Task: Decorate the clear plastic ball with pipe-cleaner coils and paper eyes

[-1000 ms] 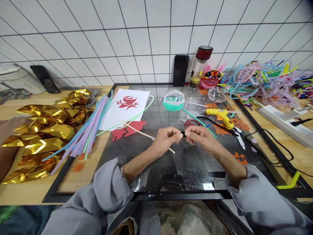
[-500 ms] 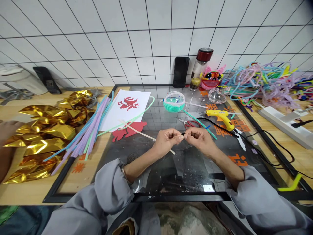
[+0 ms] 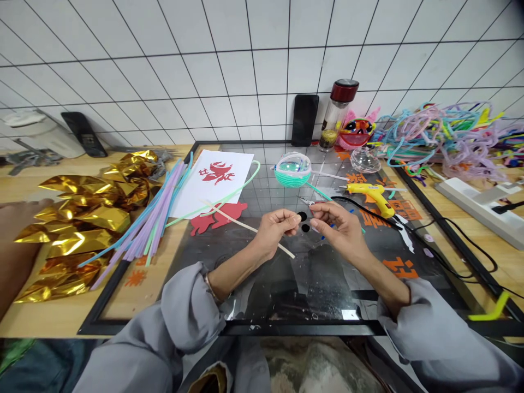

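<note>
My left hand (image 3: 277, 229) is closed, pinching a small black disc (image 3: 302, 216) between thumb and forefinger. A second black round shape (image 3: 305, 228) shows just below it; I cannot tell whether it is another disc or a reflection in the glossy board. My right hand (image 3: 336, 225) is close by on the right, thumb and forefinger apart. A pale speck by its thumb is too small to name. Behind my hands is a ball-like form wrapped in green fuzzy stems (image 3: 292, 176), with a lilac band on top. Scissors (image 3: 307, 201) are partly hidden behind my right hand.
A yellow glue gun (image 3: 371, 195) and its black cable lie to the right. Fuzzy stems (image 3: 153, 218) and gold foil (image 3: 88, 218) lie left, beside another person's arm (image 3: 16, 245). A bottle (image 3: 336, 117), black phone (image 3: 305, 120) and pink mask-like figure (image 3: 357, 131) stand behind.
My hands have come apart slightly: my right fingers have opened away from the black disc, which stays in my left. More of the disc shows, with a second dark round shape below.
</note>
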`<control>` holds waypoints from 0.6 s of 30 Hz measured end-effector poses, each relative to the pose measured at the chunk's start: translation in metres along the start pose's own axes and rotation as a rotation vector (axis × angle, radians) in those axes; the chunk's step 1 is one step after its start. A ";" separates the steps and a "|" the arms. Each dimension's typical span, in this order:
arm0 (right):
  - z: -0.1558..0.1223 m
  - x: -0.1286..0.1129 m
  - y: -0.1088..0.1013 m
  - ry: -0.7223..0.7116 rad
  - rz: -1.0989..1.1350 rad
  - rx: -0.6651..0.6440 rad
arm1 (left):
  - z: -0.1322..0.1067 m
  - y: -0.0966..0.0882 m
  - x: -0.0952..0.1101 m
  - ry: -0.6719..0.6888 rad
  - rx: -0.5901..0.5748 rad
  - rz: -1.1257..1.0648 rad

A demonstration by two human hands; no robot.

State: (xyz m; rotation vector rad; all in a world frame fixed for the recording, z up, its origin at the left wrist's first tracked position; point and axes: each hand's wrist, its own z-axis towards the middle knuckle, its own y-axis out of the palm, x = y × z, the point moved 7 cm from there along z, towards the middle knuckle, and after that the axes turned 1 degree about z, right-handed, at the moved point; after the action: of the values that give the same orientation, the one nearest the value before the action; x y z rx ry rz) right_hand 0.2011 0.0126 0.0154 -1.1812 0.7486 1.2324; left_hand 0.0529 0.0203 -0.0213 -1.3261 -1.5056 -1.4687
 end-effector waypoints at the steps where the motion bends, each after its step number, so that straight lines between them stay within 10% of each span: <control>1: -0.001 -0.002 0.001 -0.023 -0.035 -0.007 | 0.000 0.001 0.000 0.000 -0.009 0.001; 18: -0.003 -0.018 0.011 -0.217 -0.154 -0.148 | -0.003 0.010 -0.004 -0.035 -0.157 0.061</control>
State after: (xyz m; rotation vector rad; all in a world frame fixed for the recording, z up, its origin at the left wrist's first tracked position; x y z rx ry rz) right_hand 0.1869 0.0036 0.0288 -1.1790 0.4043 1.2787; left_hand 0.0631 0.0147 -0.0210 -1.4840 -1.3821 -1.5581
